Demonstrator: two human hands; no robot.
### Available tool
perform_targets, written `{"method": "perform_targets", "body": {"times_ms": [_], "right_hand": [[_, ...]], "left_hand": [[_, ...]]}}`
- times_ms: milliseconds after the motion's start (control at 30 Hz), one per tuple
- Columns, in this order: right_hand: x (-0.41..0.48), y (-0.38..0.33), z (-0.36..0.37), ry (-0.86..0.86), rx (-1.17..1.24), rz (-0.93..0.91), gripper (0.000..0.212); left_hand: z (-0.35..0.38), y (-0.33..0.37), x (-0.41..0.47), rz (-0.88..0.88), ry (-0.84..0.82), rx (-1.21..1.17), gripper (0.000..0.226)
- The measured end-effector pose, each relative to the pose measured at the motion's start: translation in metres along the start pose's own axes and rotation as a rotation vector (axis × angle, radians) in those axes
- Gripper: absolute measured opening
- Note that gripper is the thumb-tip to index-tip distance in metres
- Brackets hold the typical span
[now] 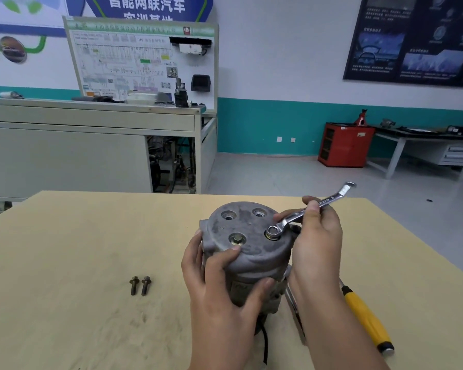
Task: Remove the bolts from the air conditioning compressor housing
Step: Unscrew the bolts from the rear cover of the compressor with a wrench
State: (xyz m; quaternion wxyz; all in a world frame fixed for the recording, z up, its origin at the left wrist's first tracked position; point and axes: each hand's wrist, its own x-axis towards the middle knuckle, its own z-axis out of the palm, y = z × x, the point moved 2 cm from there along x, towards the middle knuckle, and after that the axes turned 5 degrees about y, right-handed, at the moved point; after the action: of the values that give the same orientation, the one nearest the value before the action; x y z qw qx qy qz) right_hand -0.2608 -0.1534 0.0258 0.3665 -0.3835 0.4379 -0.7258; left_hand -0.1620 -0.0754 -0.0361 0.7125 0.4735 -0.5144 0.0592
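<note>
The grey compressor housing (pixel 247 244) stands upright on the wooden table (pixel 78 249). My left hand (pixel 214 276) grips its near side, thumb on the top face. My right hand (pixel 316 236) holds a silver wrench (pixel 308 209), whose ring end sits over a bolt at the right of the top face. One bolt (pixel 236 239) remains seated at the front of the top. Two bolt holes (pixel 229 216) at the back are empty. Two removed bolts (pixel 140 285) lie side by side on the table to the left.
A yellow-handled tool (pixel 366 319) lies on the table to the right of my right forearm. A black cable (pixel 265 345) runs from under the housing toward me. Beyond the table stand a grey training bench, a red cabinet and a work desk.
</note>
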Motion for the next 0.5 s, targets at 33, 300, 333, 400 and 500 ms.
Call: {"method": "perform_targets", "body": {"times_ms": [33, 300, 333, 400, 500], "right_hand": [[0.004, -0.002, 0.002, -0.037, -0.023, 0.035, 0.017], [0.016, -0.020, 0.012, -0.398, -0.468, -0.065, 0.008], [0.015, -0.022, 0.013, -0.417, -0.497, -0.080, 0.008], [0.014, -0.027, 0.016, -0.437, -0.586, -0.160, 0.012], [0.007, -0.030, 0.021, -0.478, -0.708, -0.294, 0.010]], "left_hand": [[0.000, -0.001, 0.000, -0.004, 0.006, -0.003, 0.062], [-0.004, -0.003, -0.001, -0.008, 0.003, 0.046, 0.083], [-0.004, -0.003, -0.001, -0.013, 0.000, 0.049, 0.083], [-0.001, -0.001, -0.001, -0.006, -0.008, 0.053, 0.079], [0.001, 0.002, 0.000, -0.002, -0.014, 0.058, 0.076]]}}
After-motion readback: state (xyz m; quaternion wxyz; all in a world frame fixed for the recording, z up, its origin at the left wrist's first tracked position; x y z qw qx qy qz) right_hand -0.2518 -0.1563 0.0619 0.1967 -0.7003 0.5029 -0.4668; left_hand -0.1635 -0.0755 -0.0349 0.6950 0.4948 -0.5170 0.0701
